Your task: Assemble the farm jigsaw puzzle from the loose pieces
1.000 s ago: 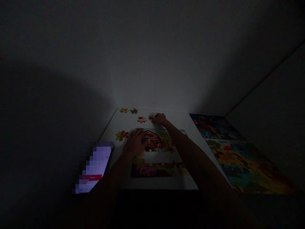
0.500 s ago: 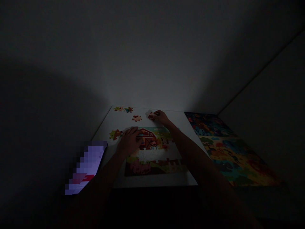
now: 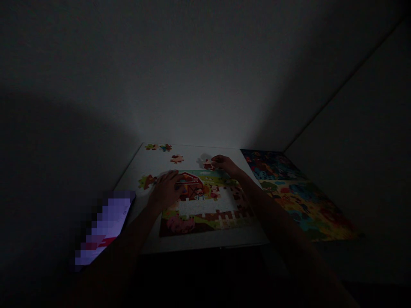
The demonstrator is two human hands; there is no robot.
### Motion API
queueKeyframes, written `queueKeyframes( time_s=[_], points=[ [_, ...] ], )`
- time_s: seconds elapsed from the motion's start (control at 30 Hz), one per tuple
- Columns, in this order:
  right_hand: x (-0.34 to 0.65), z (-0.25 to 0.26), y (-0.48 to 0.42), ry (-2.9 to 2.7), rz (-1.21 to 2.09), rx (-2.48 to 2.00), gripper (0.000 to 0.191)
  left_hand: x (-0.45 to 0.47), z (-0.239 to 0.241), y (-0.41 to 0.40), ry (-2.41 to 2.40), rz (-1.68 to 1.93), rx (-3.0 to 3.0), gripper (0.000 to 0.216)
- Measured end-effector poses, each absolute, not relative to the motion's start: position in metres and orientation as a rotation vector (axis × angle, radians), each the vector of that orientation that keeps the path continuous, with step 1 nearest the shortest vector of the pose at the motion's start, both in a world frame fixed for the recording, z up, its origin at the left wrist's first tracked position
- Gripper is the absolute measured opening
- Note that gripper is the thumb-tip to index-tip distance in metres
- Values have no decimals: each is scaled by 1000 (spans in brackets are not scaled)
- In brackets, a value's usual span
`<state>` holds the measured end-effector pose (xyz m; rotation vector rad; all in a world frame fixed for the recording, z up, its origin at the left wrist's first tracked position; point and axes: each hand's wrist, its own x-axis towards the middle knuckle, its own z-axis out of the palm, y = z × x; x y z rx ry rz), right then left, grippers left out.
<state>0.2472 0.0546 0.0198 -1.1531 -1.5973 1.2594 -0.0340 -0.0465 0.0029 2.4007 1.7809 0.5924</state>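
A jigsaw puzzle [image 3: 192, 229] with a red barn, a farmer and animals lies on the white table, with a gap across its middle where the table shows. My left hand [image 3: 167, 188] rests on the puzzle's left part, fingers stretched out over the barn. Just beyond the puzzle's far edge, my right hand [image 3: 224, 162] pinches a puzzle piece [image 3: 208, 164], white and brown-red, lifted above its shadow. Loose near my left hand is a green and brown puzzle piece [image 3: 146, 182]. Farther back lies a pinkish puzzle piece [image 3: 177, 158].
More puzzle pieces [image 3: 165, 147] sit at the table's far left corner. A lit phone [image 3: 111, 222], partly pixelated, stands at the left. On the right are a dark picture puzzle [image 3: 272, 164] and a yellow one [image 3: 308, 209]. A wall rises behind; the room is dim.
My right hand has drawn the piece nearer to the puzzle's far edge. My left hand stays on the puzzle. The whole view has shifted slightly.
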Motion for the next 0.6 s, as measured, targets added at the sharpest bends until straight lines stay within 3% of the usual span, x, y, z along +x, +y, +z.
queueKeyframes(
  time_s=[0.6],
  points=[
    [279, 25, 7, -1490, 1409, -1212, 34, -36, 3, -45, 1724, 631, 2478, 39]
  ],
)
